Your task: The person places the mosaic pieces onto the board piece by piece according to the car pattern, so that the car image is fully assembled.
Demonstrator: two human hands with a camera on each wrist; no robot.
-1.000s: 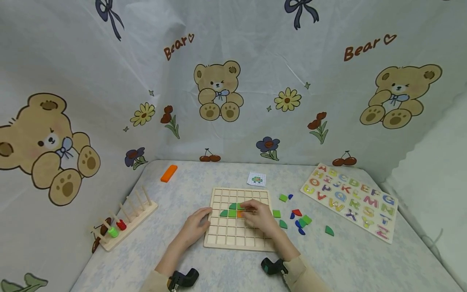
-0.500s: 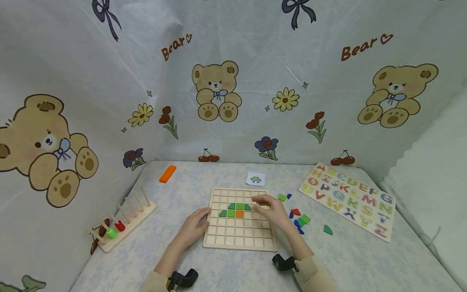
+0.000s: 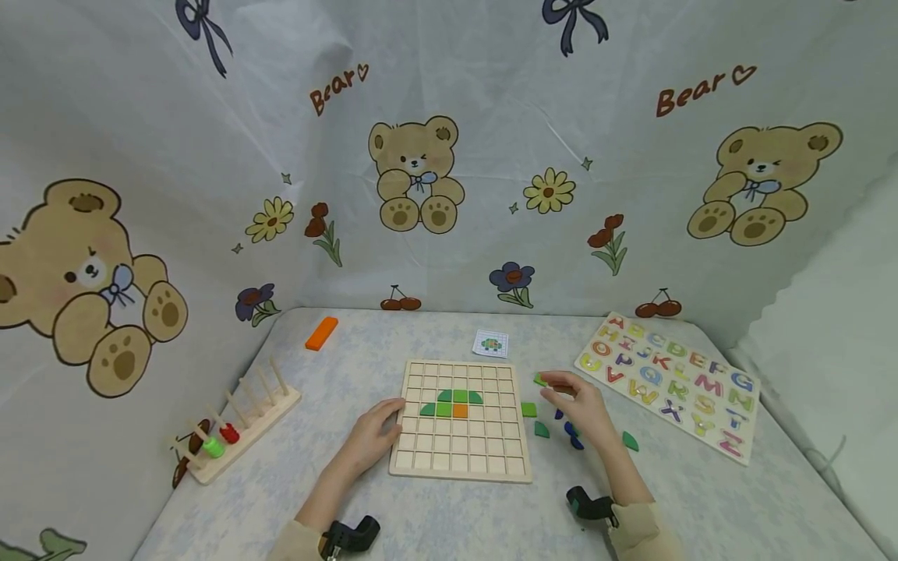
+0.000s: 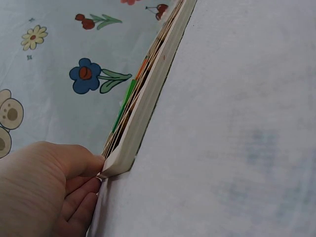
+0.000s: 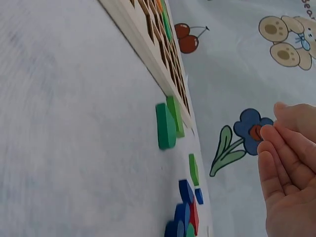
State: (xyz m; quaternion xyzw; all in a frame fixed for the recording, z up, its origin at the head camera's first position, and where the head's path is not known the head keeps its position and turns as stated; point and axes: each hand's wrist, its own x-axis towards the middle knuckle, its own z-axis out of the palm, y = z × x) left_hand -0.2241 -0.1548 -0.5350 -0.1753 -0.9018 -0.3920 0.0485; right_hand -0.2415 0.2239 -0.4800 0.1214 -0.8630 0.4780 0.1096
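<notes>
Head cam: main change is my R hand (image 3: 581, 409). Half a sec ago it hangs over the right side of the grid board (image 3: 459, 476); now it's off to the right, above the loose pcs, fingertips by a lt green square (image 3: 539, 380) and partly hiding it. Contact there: can't tell. The board's upper row matches half a sec ago, ending in the right-end quarter (image 3: 475, 398), a spot my fingers cover in the 1 s old shot. Row below ends in an orange square (image 3: 460, 411), cell to its right bare. My read: that quarter is done w/, and R-hand work is now at the loose pcs. My L hand (image 3: 370, 438) hasn't moved, sits at the board's left edge. Pic card (image 3: 490, 344) lies behind the board; alphabet board (image 3: 669, 386) far right, peg stand (image 3: 256, 425) far left.

L wrist cam: L thumb touches the board's corner, other fingers bent just below — can't tell if it's a real pinch or only a steadying touch.

R wrist cam: R thumb and fingers loosely bent, nothing visible btw them. Loose dk green quarter (image 5: 166, 126) stands out near the board edge; red pc (image 5: 195, 217) and blue pcs (image 5: 182, 213) bunch further off.
</notes>
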